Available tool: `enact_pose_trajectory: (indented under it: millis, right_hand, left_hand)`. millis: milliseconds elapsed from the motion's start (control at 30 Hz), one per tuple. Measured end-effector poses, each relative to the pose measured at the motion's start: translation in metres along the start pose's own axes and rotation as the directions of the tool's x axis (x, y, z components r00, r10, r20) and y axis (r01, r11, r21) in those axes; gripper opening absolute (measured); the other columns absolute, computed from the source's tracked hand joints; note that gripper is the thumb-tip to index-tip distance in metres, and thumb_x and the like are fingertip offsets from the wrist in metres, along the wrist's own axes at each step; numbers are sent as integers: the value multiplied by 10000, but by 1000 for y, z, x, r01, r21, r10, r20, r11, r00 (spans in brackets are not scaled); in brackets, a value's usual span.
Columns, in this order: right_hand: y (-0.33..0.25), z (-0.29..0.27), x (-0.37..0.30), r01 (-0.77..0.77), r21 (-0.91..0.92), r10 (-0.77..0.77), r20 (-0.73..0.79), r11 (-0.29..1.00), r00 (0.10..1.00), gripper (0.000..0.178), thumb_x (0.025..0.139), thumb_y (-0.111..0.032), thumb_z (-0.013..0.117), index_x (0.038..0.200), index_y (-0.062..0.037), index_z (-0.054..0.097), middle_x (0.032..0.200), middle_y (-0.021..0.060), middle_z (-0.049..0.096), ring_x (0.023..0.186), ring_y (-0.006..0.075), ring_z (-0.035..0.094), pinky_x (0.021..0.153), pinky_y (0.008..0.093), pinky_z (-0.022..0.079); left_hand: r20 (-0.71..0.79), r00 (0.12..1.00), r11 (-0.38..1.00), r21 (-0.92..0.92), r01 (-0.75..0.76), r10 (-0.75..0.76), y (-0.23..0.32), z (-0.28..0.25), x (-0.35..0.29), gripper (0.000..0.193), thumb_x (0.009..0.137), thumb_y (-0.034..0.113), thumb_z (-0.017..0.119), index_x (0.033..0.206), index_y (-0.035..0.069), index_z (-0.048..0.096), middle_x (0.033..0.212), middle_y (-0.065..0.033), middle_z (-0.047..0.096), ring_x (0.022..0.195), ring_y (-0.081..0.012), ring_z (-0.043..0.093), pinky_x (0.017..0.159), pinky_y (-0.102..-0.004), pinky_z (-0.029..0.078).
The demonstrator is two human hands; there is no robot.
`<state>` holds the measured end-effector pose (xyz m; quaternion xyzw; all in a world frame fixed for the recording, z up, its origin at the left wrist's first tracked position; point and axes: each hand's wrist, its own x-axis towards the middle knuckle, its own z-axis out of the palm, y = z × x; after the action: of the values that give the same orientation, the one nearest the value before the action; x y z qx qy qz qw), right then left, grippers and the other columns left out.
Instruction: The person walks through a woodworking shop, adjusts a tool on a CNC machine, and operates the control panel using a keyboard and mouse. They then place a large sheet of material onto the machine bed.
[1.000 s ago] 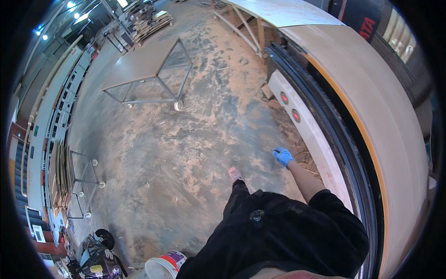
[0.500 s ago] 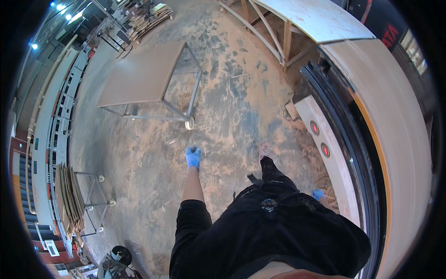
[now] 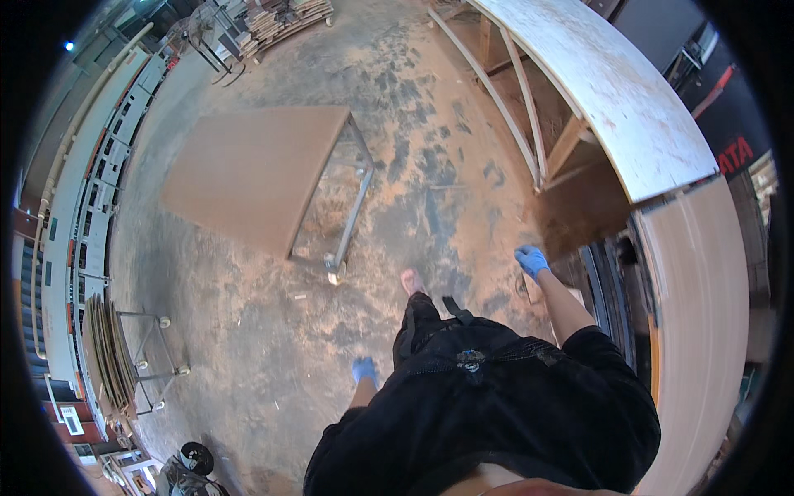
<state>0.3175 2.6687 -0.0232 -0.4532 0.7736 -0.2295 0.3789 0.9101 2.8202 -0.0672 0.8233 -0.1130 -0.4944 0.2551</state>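
Both my hands wear blue gloves and hold nothing that shows. My left hand hangs low at my left side over the dusty floor, its fingers drawn in loosely. Ahead on the right, my right hand is loosely curled beside the end of a dark-railed machine, apart from it as far as I can tell. A light wood-coloured panel lies along the top of that machine. One bare foot shows in front of me.
A wheeled metal-framed table carries a large brown board ahead left. A white-topped wooden stand adjoins the machine. Thin sheets lean on a wheeled rack at left. Stacked wood lies far off; a long machine lines the left.
My view has moved forward along the machine, and the red-lit buttons have left sight. My right arm has swung forward while my left has swung back. The wheeled table now appears nearer.
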Motion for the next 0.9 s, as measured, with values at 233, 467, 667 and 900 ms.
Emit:
enact_pose_trajectory:
  millis: [233,467,667,900]
  right_hand:
    - [-128,51,167,96,-14,-96,16,995,995,370,897,-358,631,1021,-14,688,862,96,688,734,162,619,681,331,515]
    - [-18,64,206,-322,102,318,57,941,946,249,794,-243,577,801,-16,678,705,124,643,656,202,602,631,381,494]
    - [-26,43,284,-680,132,660,168,721,732,161,785,-167,626,844,-35,695,738,108,671,597,235,627,556,385,506]
    - [-209,-47,590,-430,237,442,0,871,897,223,808,-245,600,776,-42,687,659,112,616,594,242,617,531,404,477]
  left_hand:
    - [53,968,610,768,-196,244,165,43,123,377,848,177,667,1218,119,619,1122,-133,695,1067,-332,650,919,-411,499]
    - [143,557,444,458,-770,818,549,204,158,310,907,123,619,1211,79,577,1024,-139,697,903,-267,669,816,-387,521]
    - [-98,558,555,332,-763,824,757,314,244,287,919,99,593,1203,69,565,944,-110,664,829,-228,625,773,-370,511]
    - [-262,787,824,71,-562,559,765,343,350,180,935,123,543,1099,49,539,948,-126,619,841,-251,575,769,-414,489]
